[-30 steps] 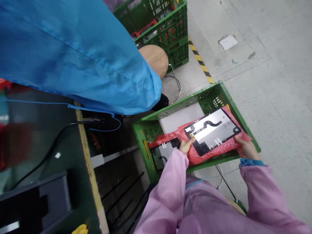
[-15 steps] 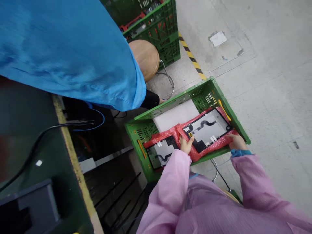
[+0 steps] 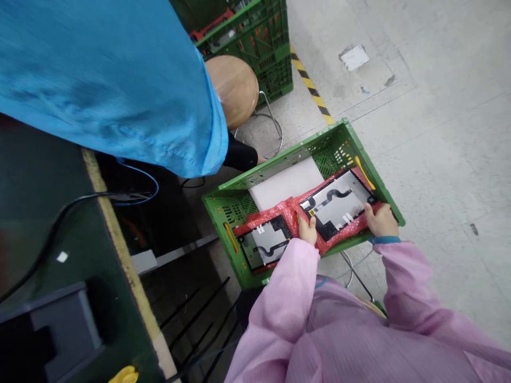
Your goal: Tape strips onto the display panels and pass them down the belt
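A green plastic crate (image 3: 275,153) holds two flat display panels on red bubble wrap (image 3: 289,210), side by side. The right display panel (image 3: 348,205) lies back side up, silver with a dark ribbon cable across it. My left hand (image 3: 307,230) is closed on its left end, thumb on top. At its right end my right hand (image 3: 382,219) grips the near corner, with thumb over the edge and fingers out of sight. To the left of my left hand lies the other display panel (image 3: 263,244), also silver and black.
A white foam sheet (image 3: 287,183) lies in the crate's far side. On the left is a green-topped workbench (image 3: 59,223) with a cable and a dark device. A person in a blue garment (image 3: 120,90) stands beyond, near a round stool (image 3: 232,88) and stacked green crates (image 3: 269,53).
My right hand has shifted from beneath the wrap's edge to grip the panel's near right corner, thumb on top. The right panel has settled slightly. The view has shifted a little.
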A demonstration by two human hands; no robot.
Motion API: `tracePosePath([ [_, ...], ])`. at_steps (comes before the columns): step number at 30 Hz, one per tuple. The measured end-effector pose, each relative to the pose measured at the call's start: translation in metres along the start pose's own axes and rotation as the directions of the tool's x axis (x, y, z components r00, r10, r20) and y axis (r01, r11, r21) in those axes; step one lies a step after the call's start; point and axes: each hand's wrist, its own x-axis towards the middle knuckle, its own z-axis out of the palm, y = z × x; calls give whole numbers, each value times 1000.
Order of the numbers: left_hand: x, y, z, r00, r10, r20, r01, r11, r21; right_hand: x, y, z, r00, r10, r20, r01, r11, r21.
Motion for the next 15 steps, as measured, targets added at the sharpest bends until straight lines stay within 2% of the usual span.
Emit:
tracePosePath([
  [2, -4, 2, 6, 999, 7, -44, -5, 999, 43, -8, -15, -6, 993, -120, -22, 114, 979, -171],
  [3, -6, 2, 8, 999, 15, -50, -12, 998, 61, -9, -25, -7, 972, -233, -17, 223, 948, -225],
  [4, -8, 2, 10, 998, 22, -54, -18, 997, 78, -8, -37, -6, 926, -376, 8, 367, 898, -242],
  [5, -11, 2, 12, 998, 25, -62, -19, 995, 95, -3, -50, -3, 849, -525, 57, 523, 821, -231],
  [7, -17, -1, 14, 996, 7, -92, 5, 991, 134, 14, -78, 6, 641, -739, 206, 767, 623, -155],
  [9, -23, -5, 17, 991, -6, -131, 29, 984, 175, 37, -102, 16, 475, -797, 374, 874, 478, -90],
  [12, -32, -11, 22, 978, 92, -185, -47, 972, 232, 67, -120, 20, 291, -762, 579, 947, 315, -61],
  [14, -37, -16, 26, 960, 181, -213, -121, 956, 266, 80, -123, 15, 217, -729, 649, 973, 218, -80],
  [15, -39, -17, 28, 950, 212, -230, -144, 949, 281, 83, -123, 13, 204, -709, 675, 978, 185, -100],
])
